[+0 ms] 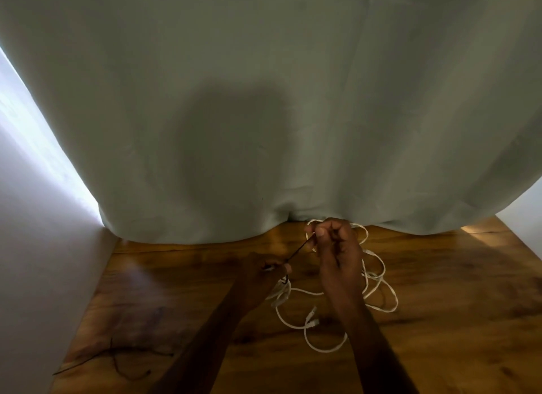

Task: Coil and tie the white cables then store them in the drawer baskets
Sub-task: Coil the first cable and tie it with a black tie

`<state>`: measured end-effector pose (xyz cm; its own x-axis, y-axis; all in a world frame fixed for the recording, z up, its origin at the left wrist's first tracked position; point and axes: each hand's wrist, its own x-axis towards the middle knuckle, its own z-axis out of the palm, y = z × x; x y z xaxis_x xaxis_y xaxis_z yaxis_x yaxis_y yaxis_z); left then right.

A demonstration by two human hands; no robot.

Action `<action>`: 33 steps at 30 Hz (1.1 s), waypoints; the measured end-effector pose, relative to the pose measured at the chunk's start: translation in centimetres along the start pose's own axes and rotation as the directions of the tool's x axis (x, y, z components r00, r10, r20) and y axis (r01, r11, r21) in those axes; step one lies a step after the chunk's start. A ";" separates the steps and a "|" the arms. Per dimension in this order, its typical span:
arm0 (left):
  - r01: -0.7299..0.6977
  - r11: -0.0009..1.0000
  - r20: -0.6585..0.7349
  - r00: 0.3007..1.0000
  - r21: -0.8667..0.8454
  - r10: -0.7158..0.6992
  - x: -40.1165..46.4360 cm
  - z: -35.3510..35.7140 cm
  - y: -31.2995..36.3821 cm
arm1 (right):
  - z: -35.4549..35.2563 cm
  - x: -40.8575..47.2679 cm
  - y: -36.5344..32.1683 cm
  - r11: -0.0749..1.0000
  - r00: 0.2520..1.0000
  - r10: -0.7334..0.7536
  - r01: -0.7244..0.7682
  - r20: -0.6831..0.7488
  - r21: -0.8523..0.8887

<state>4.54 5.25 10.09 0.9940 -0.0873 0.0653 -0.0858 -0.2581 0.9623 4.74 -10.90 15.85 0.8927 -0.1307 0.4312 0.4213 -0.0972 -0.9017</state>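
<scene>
Loose white cables lie in tangled loops on the wooden tabletop, with two white connectors near the middle. My right hand is raised over the pile, its fingers closed on a coil of white cable and on one end of a thin dark tie. My left hand pinches the tie's other end, so the tie runs taut between both hands. Under the left hand a bunched white coil shows.
A grey-green curtain hangs right behind the cables and covers most of the view. A white wall bounds the table on the left. Several spare dark ties lie at the front left of the tabletop.
</scene>
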 end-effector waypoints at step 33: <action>-0.098 0.965 -0.090 0.993 -0.244 0.078 -3.5 4.0 0.1 | -2.4 -1.9 2.2 0.972 0.972 0.228 -0.224 0.047 -0.076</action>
<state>0.76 1.69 8.95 0.9863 -0.0205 0.1639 -0.1640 -0.0054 0.9864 3.56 -13.19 13.12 0.9718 -0.1030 0.2121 0.1970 -0.1397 -0.9704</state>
